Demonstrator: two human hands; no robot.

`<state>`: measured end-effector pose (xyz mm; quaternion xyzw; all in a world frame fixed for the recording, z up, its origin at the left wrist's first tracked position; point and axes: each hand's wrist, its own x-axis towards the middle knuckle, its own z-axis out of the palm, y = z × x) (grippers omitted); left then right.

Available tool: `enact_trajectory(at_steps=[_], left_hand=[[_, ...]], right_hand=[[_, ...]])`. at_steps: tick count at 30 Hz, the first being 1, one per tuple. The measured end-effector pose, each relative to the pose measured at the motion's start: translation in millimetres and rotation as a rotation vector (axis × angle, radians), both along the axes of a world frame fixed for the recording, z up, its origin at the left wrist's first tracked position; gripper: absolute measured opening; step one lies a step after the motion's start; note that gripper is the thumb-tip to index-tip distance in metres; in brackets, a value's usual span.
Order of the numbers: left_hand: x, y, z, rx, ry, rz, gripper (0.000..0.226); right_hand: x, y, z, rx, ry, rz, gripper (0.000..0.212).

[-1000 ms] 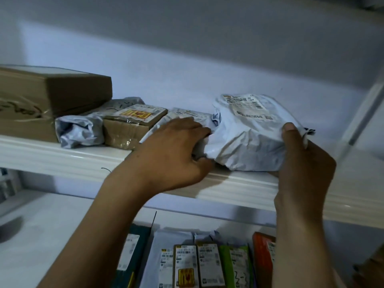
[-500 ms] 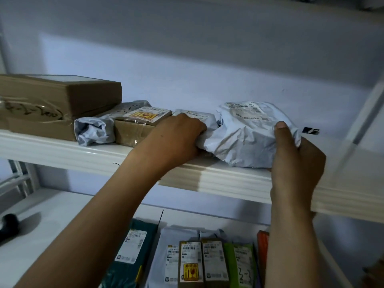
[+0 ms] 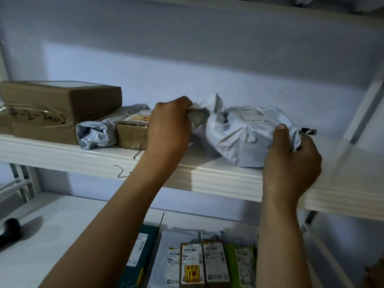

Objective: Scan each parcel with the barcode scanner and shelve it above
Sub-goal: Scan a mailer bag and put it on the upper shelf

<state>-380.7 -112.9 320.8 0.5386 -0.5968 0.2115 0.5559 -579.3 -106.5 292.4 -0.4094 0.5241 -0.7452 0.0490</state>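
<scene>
A crumpled grey plastic mailer parcel (image 3: 243,132) with a white label lies on the upper white shelf (image 3: 218,177). My right hand (image 3: 291,156) grips its right end, thumb on top. My left hand (image 3: 168,129) pinches the crumpled grey flap of a mailer at the parcel's left side, lifting it; whether this flap belongs to the same parcel or to one beside it is unclear. The black barcode scanner (image 3: 9,230) lies on the lower shelf at the far left.
On the upper shelf to the left sit stacked brown cartons (image 3: 58,109), a grey mailer (image 3: 95,134) and a small taped box (image 3: 133,132). Several labelled parcels (image 3: 193,265) stand on the lower shelf. A shelf upright (image 3: 361,113) rises at the right.
My left hand has risen from lying over the mailer's left side to pinching and lifting a crumpled flap. My right hand keeps its grip on the right end.
</scene>
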Motion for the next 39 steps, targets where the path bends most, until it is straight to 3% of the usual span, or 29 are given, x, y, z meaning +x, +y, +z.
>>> enact_trajectory(at_steps=[5,10,13,17,21,25,39], left_hand=[[-1,-5,36,-0.117,0.075,0.049,0.023],[-25,5,43,-0.115,-0.236,-0.051,0.019],[-30,13,34,-0.053,-0.392,-0.003,0.014],[-13,20,37,-0.072,-0.449,0.054,0.023],[-3,27,38,-0.075,-0.391,-0.007,0.033],[2,26,27,-0.072,-0.295,0.0,0.028],[14,29,14,-0.028,-0.258,-0.013,0.024]], right_hand=[[4,3,7,0.061,0.029,0.025,0.033],[27,6,12,0.127,0.205,0.201,0.025],[33,10,14,0.277,0.357,0.266,0.038],[39,20,12,0.419,0.506,0.404,0.055],[48,27,8,0.336,0.565,0.472,0.078],[58,27,7,0.228,0.679,0.411,0.103],[69,15,8,0.17,0.72,0.388,0.102]])
